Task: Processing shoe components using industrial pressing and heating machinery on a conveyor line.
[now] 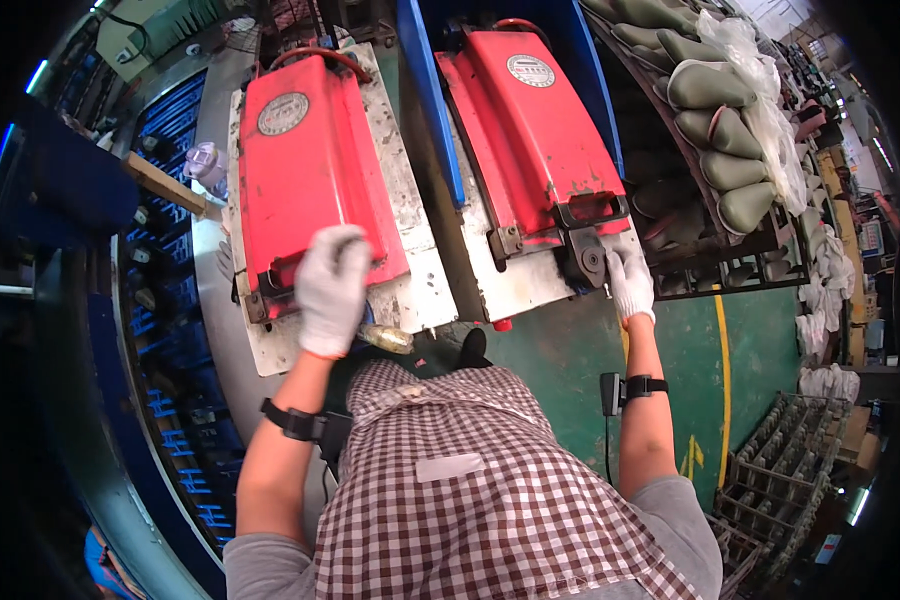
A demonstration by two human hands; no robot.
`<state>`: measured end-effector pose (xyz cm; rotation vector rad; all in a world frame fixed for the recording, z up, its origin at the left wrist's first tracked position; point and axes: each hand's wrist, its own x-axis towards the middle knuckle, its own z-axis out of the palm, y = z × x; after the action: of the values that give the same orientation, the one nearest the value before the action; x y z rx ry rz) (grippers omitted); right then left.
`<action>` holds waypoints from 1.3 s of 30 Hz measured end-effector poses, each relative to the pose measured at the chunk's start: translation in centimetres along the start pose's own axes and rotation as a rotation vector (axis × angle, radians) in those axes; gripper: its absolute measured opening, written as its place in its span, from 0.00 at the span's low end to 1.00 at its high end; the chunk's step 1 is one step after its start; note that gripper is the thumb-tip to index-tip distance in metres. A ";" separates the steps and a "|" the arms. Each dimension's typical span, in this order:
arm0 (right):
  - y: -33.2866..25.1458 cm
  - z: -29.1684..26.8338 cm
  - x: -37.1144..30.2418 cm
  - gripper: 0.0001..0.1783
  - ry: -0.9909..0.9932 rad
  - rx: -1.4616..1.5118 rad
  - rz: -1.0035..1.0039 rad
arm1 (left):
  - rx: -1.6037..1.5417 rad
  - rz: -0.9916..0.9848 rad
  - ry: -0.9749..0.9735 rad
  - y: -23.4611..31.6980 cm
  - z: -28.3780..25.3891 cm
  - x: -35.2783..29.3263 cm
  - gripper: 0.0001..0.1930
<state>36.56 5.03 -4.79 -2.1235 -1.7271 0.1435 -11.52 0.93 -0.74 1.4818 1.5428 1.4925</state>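
— Checked brown-and-white apron (470,480) fills the bottom, with black wrist straps on both forearms. What are the hands doing?

— Both wear white knit gloves. The left hand (330,288) lies curled over the near edge of the left red metal mould lid (310,170), fingers wrapped around its black handle. The right hand (630,282) is closed on the black latch (592,262) at the near end of the right red metal mould lid (535,130).

— Where do the lids sit?

— On worn white plates (410,200), side by side, a blue upright (430,100) between them. Grey-green shoe lasts (715,120) fill a rack to the right.
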 end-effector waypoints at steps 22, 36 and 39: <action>-6.3 3.4 4.0 0.31 -0.363 0.270 -0.303 | 0.305 0.827 -0.160 13.5 22.2 8.9 0.14; -13.0 2.5 13.2 0.44 -0.490 0.914 0.222 | -0.029 0.485 -0.249 19.0 15.7 17.1 0.33; -7.3 3.8 11.9 0.33 -0.722 1.417 0.410 | -0.239 0.317 -0.322 13.7 11.8 13.6 0.42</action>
<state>31.38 18.51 -3.65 -1.2303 -0.7913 1.7792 0.21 14.55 13.06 1.7746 0.9421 1.4576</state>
